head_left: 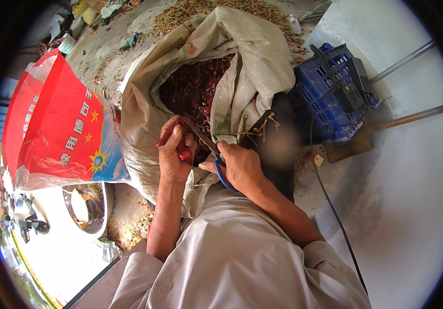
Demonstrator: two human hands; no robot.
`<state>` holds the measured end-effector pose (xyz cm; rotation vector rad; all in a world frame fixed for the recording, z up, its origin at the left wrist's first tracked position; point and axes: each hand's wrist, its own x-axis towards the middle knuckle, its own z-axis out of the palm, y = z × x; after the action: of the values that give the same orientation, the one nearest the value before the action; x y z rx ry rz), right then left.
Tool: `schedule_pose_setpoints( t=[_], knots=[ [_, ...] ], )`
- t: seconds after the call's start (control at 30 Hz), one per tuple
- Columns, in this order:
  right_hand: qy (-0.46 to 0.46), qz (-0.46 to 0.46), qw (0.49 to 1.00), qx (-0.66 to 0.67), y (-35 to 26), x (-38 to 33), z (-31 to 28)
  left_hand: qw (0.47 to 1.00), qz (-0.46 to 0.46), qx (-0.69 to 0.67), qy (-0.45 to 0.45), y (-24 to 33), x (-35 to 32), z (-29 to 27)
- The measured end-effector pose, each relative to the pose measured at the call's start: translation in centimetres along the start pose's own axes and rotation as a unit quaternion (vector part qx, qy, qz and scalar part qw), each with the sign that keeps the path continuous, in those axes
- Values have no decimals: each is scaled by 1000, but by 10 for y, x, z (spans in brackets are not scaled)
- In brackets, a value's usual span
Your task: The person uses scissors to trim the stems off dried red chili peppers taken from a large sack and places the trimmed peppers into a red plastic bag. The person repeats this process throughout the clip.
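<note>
A large woven whitish sack [260, 59] stands open in front of me, its rim rolled down around dark red dried chili peppers [193, 85]. Over the near side of its mouth, my left hand [172, 157] is closed around a few red chili peppers [184, 151]. My right hand [243, 169] grips blue-handled scissors [206, 139], whose dark blades point up and left to the peppers at my left fingertips. Whether the blades touch a stem is too small to tell. Several thin stems [263, 126] lie on dark cloth beyond my right hand.
A tall red and blue plastic bag [51, 123] stands to the left, with a round metal basin [103, 211] nearer me. At the right, a blue plastic crate [322, 103] bears a black box-like device; a black cable [329, 201] runs below. Stem litter [180, 15] and a clear bottle [295, 24] lie beyond the sack.
</note>
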<state>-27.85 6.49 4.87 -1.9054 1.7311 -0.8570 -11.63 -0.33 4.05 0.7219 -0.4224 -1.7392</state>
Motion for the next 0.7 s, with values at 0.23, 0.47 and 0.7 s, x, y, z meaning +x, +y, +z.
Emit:
schedule_pose_setpoints(
  t=[0.23, 0.47, 0.7],
  knots=[
    [-18, 46, 966, 253, 5, -14, 16, 995, -60, -83, -11, -7, 12, -13],
    [-27, 101, 875, 472, -3, -20, 22, 993, -73, -89, -17, -10, 13, 0],
    [116, -49, 739, 662, 6, 19, -35, 987, -92, -102, 86, -25, -4, -65]
  ],
)
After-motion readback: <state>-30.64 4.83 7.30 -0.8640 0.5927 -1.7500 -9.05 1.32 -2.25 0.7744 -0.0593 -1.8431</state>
